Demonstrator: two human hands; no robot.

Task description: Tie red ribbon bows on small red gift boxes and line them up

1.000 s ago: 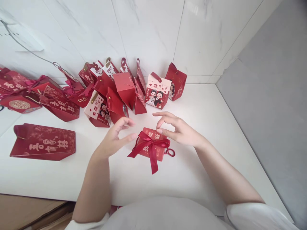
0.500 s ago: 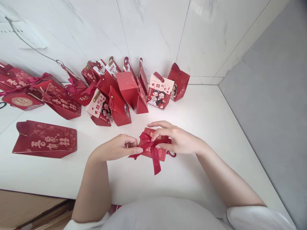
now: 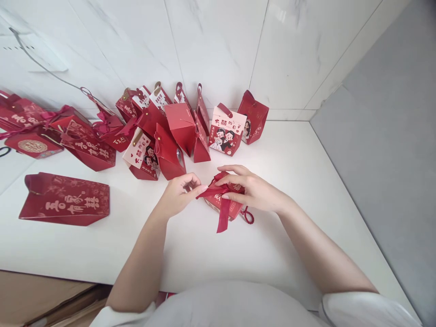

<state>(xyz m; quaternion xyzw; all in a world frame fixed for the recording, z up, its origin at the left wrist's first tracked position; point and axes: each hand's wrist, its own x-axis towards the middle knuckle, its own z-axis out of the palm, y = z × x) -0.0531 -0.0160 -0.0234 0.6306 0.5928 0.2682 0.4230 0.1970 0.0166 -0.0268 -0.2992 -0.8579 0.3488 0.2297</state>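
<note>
A small red gift box (image 3: 235,208) with printed characters lies tilted on the white table in front of me. A dark red ribbon (image 3: 223,217) is tied over it in a bow, one tail hanging toward me. My left hand (image 3: 180,193) pinches the ribbon's left part between thumb and forefinger and stretches it away from the box. Across the box's right side, my right hand (image 3: 254,190) holds the bow near its knot between thumb and index finger, other fingers extended above. A twisted red cord loop (image 3: 249,216) sticks out at the box's lower right.
Several red wedding gift boxes (image 3: 177,122) stand along the marble-tiled wall. A larger red box (image 3: 68,200) lies at the left. A grey cable (image 3: 47,68) runs down the wall behind the boxes. Below the table's left front edge are brown cardboard boxes (image 3: 37,295).
My left hand has moved up and slightly right, drawing the ribbon's left part taut. The gift box has tilted and turned a little. My right hand stays nearly in place.
</note>
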